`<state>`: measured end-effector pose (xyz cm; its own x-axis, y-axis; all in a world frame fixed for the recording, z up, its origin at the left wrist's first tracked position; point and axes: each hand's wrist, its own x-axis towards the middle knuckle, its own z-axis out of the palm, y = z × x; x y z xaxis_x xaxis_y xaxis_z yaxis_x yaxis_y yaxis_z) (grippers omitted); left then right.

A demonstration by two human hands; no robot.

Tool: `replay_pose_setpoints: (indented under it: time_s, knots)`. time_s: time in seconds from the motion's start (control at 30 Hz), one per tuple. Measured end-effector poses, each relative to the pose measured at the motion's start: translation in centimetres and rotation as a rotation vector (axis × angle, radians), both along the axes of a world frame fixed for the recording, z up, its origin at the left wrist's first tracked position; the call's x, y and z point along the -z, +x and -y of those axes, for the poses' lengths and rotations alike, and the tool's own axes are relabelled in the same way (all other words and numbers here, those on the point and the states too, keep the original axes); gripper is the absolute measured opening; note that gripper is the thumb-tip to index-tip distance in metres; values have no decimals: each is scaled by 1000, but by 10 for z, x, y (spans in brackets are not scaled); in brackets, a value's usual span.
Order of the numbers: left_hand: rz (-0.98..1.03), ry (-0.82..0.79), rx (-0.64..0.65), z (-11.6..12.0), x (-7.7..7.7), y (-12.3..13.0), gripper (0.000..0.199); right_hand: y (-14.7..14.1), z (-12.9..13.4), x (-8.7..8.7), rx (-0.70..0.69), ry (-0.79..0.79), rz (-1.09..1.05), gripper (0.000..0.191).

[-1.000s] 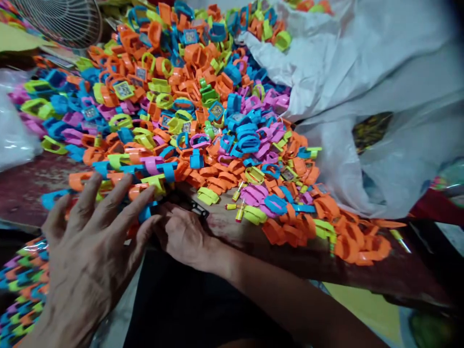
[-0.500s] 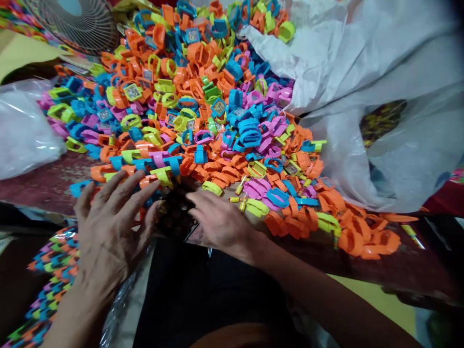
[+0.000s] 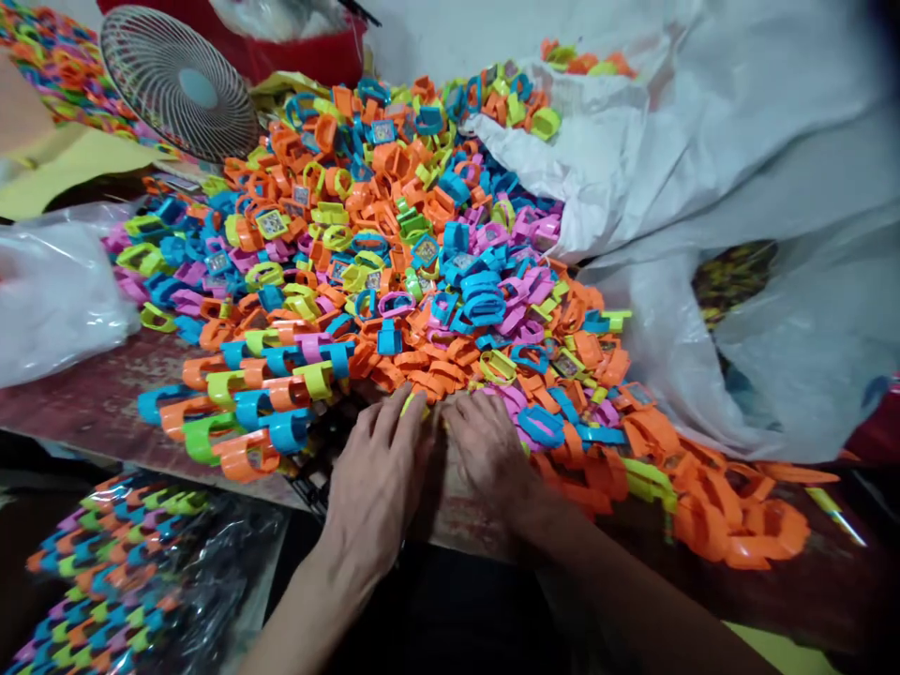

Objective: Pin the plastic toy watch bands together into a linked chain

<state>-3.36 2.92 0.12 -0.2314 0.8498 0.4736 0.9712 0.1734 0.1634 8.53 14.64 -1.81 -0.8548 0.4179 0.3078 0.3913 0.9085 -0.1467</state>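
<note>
At the far left, at about nine o'clock, a clear plastic bag (image 3: 52, 291) is seen lying on the bench (image 3: 84, 403). Below it, at seven o'clock, a packed bag of linked coloured pieces (image 3: 105, 553) is seen off the near edge of the bench. A wire fan guard (image 3: 179, 84) stands at eleven o'clock, behind the heap.

The middle of the bench is covered by a heap of plastic rings (image 3: 394, 244) in orange, blue, pink and green. At its near left edge a joined row of rings (image 3: 253, 403) is laid out, well to the left of the hands.

The left hand (image 3: 376, 478) is held palm down at six o'clock, its fingers stretched forward to the near edge of the heap. A yellow-green ring (image 3: 410, 403) is touched by its fingertips; whether that grip is closed on the ring cannot be told. Just beside it, touching, the right hand (image 3: 488, 450) is laid palm down, fingers curled against the pink and orange rings; its grip cannot be told either.

At three o'clock a large white sack (image 3: 703, 187) is spread, with rings spilled along its lower edge.
</note>
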Motion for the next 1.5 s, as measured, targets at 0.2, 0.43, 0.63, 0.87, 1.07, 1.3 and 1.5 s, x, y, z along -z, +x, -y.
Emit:
replay_pose_setpoints:
  time_s: [0.2,0.43,0.63,0.87,1.07,1.3,1.5]
  knots:
    - [60,-174,-64,-23,17,-14,34,0,-11,-7,-57,-98,-369,19]
    - [135,-156,24,-27,20,-17,28,5,-8,-13,-65,-298,-365,19]
    - [307,44,59,-25,8,-17,32,14,1,-23,49,-474,-464,19]
    - [920,205,161,1,-12,-7,18,21,11,-41,-121,-523,-509,25]
    - [1428,98,133,23,-8,3,19,29,18,-42,-89,-682,-494,15]
    - [1545,20,82,18,-11,5,30,20,10,-39,-122,-625,-449,12]
    - [1560,-34,78,13,-6,4,31,23,3,-36,-170,-633,-394,13]
